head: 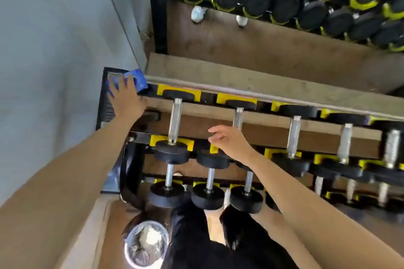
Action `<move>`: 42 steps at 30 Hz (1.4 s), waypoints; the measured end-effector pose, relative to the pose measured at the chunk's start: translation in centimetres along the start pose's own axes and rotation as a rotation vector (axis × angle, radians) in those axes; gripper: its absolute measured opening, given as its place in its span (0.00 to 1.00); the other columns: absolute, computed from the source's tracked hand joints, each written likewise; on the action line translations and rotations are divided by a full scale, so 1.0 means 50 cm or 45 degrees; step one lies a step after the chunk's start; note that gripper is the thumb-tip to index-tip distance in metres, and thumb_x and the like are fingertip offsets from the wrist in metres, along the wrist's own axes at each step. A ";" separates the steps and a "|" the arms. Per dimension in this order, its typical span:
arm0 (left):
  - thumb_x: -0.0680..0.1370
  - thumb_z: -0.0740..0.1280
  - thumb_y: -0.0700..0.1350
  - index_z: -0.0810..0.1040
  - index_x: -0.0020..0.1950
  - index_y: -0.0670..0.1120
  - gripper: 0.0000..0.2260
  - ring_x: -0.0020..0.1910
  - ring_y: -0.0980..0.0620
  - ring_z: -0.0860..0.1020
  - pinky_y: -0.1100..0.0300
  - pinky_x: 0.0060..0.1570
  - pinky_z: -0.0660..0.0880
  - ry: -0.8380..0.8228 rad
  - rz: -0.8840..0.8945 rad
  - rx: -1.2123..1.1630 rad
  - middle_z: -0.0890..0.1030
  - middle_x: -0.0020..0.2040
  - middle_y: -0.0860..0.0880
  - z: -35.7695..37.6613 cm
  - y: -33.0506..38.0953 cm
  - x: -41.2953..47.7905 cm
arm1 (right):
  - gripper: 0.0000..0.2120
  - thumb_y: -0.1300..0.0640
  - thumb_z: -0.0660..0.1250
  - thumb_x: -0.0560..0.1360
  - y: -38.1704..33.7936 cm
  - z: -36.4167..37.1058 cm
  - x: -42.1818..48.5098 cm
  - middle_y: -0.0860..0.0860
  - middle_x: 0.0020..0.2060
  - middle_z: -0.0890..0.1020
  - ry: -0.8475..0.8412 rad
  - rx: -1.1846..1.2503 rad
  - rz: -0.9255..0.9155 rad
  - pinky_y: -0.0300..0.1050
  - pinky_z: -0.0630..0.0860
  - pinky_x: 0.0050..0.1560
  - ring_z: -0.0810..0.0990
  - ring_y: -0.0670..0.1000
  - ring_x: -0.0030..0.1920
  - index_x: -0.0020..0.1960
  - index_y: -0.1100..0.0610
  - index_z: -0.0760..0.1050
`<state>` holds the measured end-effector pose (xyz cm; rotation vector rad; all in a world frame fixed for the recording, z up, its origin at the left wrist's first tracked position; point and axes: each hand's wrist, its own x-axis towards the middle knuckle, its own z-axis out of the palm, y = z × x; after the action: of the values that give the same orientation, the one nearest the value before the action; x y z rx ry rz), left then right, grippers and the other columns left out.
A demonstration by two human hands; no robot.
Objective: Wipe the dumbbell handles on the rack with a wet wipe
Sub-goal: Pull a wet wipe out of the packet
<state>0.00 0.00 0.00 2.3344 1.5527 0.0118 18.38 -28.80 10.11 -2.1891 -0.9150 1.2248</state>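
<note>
Head view, looking down on tiered rack [207,96] with yellow cradles. Dumbbells [171,152] laid near-to-far across two tiers, chrome handles exposed between black ends. Left hand [124,96] at far left corner of rack, fingers spread straight over blue packet [137,77], laid flat on it, not curled round it. Right hand [229,144] above upper tier, fingers loosely curled, holding nothing, just on near side of second handle [238,116] from left; contact with it not determinable. First handle [175,120] between the two hands, untouched. Bin [146,244] with clear liner on floor, near left, beside rack end. Further dumbbells [284,6] stacked far right. Grey wall [54,50] along left.
</note>
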 end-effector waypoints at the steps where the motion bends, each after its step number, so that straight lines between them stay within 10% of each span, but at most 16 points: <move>1: 0.73 0.74 0.47 0.60 0.77 0.46 0.36 0.77 0.31 0.57 0.33 0.68 0.63 -0.019 -0.021 0.054 0.62 0.78 0.40 -0.004 0.000 0.009 | 0.10 0.56 0.70 0.78 0.001 -0.001 0.004 0.45 0.44 0.85 0.012 0.014 0.021 0.41 0.74 0.62 0.82 0.44 0.51 0.58 0.58 0.83; 8: 0.79 0.66 0.38 0.77 0.62 0.49 0.13 0.62 0.42 0.74 0.44 0.53 0.75 0.219 0.009 -0.185 0.79 0.60 0.45 -0.039 -0.013 -0.046 | 0.12 0.55 0.68 0.79 -0.004 0.008 0.006 0.50 0.54 0.85 0.045 0.083 0.078 0.48 0.78 0.61 0.82 0.49 0.55 0.61 0.54 0.81; 13: 0.76 0.67 0.36 0.82 0.58 0.46 0.12 0.59 0.49 0.76 0.65 0.59 0.69 0.377 0.242 -0.597 0.82 0.57 0.50 -0.089 0.081 -0.194 | 0.14 0.54 0.65 0.81 -0.040 0.012 -0.030 0.55 0.53 0.85 -0.082 0.773 0.174 0.43 0.81 0.52 0.84 0.55 0.52 0.65 0.57 0.77; 21: 0.70 0.73 0.31 0.81 0.53 0.39 0.13 0.63 0.43 0.77 0.53 0.65 0.73 0.380 0.596 -0.711 0.82 0.57 0.44 -0.093 0.214 -0.445 | 0.19 0.49 0.66 0.80 -0.045 0.007 -0.136 0.60 0.59 0.82 -0.267 1.416 0.316 0.54 0.80 0.60 0.83 0.58 0.57 0.67 0.59 0.75; 26: 0.70 0.77 0.42 0.80 0.51 0.38 0.13 0.69 0.42 0.72 0.43 0.66 0.71 0.281 0.649 -0.863 0.77 0.63 0.42 -0.080 0.269 -0.550 | 0.10 0.56 0.66 0.81 0.009 -0.005 -0.201 0.57 0.56 0.84 -0.149 1.524 0.320 0.51 0.82 0.54 0.84 0.55 0.55 0.60 0.58 0.79; 32: 0.66 0.72 0.67 0.74 0.53 0.54 0.24 0.79 0.53 0.55 0.53 0.69 0.68 -0.102 0.156 -0.912 0.62 0.79 0.49 -0.082 0.336 -0.608 | 0.11 0.57 0.65 0.81 0.062 -0.039 -0.260 0.56 0.56 0.84 -0.145 1.434 0.268 0.51 0.81 0.55 0.84 0.56 0.56 0.60 0.61 0.79; 38: 0.64 0.75 0.61 0.75 0.47 0.50 0.21 0.65 0.77 0.62 0.75 0.55 0.69 -0.261 0.206 -0.960 0.70 0.72 0.52 -0.097 0.385 -0.616 | 0.09 0.61 0.67 0.79 0.086 -0.067 -0.290 0.58 0.54 0.84 -0.132 1.432 0.225 0.56 0.80 0.60 0.84 0.55 0.55 0.57 0.63 0.81; 42: 0.71 0.78 0.51 0.75 0.44 0.51 0.12 0.64 0.74 0.64 0.79 0.54 0.68 -0.349 0.246 -1.067 0.69 0.71 0.51 -0.101 0.395 -0.616 | 0.08 0.62 0.66 0.80 0.097 -0.079 -0.307 0.59 0.54 0.84 -0.158 1.449 0.163 0.55 0.80 0.58 0.84 0.56 0.56 0.55 0.63 0.82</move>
<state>4.26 -33.15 15.73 1.7047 0.9224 0.3112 17.52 -43.68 17.33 -1.2558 -0.0119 1.4372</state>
